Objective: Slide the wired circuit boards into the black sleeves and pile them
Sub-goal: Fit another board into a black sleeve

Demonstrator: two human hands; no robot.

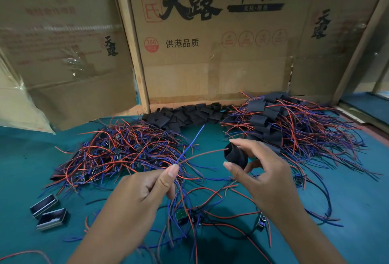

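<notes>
My right hand (263, 171) pinches a black sleeve (234, 155) between thumb and fingertips, its opening facing left. My left hand (145, 188) pinches the blue and red wires (190, 148) of a circuit board; the red wire's tip reaches the sleeve's mouth. A small green board (180, 215) hangs below my left hand among loose wires. A tangle of unsleeved wired boards (122, 154) lies at the left. Sleeved boards are heaped at the right (280, 124). Empty black sleeves (185, 115) lie in a heap at the back.
The bench top is a teal mat (25, 179). Flattened cardboard boxes (210, 42) stand as a wall along the back. Two small black and silver boxes (49, 212) lie at the front left. Loose wired boards (261, 220) are scattered near the front edge.
</notes>
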